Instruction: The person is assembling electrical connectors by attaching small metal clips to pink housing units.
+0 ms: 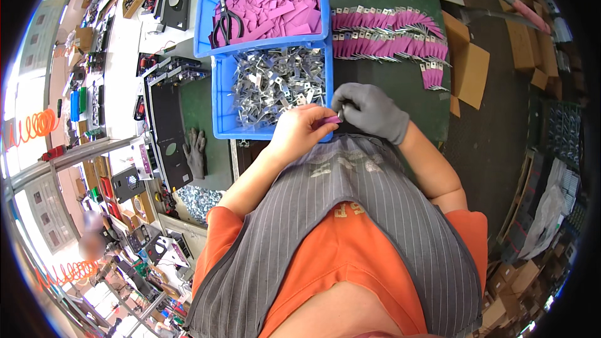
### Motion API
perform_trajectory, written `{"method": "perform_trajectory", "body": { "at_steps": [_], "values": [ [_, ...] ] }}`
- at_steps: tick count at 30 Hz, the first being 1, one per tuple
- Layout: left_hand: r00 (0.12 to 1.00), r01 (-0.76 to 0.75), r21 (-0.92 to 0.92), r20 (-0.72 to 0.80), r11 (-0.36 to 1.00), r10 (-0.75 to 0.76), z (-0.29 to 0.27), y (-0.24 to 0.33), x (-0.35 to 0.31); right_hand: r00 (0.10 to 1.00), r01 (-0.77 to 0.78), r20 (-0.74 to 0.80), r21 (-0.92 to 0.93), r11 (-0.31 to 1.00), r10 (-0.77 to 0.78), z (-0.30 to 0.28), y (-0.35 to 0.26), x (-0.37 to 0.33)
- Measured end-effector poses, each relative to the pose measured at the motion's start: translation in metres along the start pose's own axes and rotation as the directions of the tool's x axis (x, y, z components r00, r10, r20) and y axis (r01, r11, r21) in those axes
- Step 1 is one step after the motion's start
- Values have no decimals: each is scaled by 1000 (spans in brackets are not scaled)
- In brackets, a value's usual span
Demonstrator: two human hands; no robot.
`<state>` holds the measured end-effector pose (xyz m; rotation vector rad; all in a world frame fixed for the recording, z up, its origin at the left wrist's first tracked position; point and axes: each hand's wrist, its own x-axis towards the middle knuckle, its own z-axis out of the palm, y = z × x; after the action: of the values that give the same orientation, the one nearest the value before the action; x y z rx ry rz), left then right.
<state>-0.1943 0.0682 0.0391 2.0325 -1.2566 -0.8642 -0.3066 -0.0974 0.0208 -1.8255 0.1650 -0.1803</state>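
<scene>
My bare left hand (300, 130) pinches a small pink sleeve (330, 120) at the near edge of a blue bin. My right hand (370, 111), in a grey glove, meets it there and holds a small metal bracket against the sleeve. The blue bin (220, 97) in front of my hands is full of loose silver metal brackets (275, 84). Behind it a second blue bin (206, 19) holds several flat pink sleeves (275, 3) and a pair of black scissors (226, 25).
Rows of brackets fitted with pink sleeves (391, 34) lie on the green mat at the right. Cardboard pieces (469, 69) lie further right. A spare grey glove (195, 152) rests left of the bins beside a black panel (168, 128). Cluttered benches stretch along the left.
</scene>
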Motion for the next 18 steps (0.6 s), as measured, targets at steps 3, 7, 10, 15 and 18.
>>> {"method": "perform_trajectory", "body": {
  "at_steps": [3, 7, 10, 15, 18],
  "values": [
    [973, -75, 5, -217, 997, 74, -6, -8, 0, 994, -56, 91, -43, 998, 59, -28, 8, -16],
    [932, 289, 254, -295, 923, -211, -25, -91, 4, 932, -192, -351, -262, 946, 92, -55, 85, -59],
    [930, 319, 432, -314, 844, -191, -34, -133, -3, 826, -365, -559, -433, 824, 72, -84, 170, -105],
    [953, 276, 519, -257, 809, -160, -29, -138, 0, 686, -655, -717, -532, 536, 127, -95, 182, -123],
    [969, 237, 568, -193, 788, -153, -23, -131, 9, 660, -659, -749, -539, 524, 59, -86, 171, -106]
  ]
}}
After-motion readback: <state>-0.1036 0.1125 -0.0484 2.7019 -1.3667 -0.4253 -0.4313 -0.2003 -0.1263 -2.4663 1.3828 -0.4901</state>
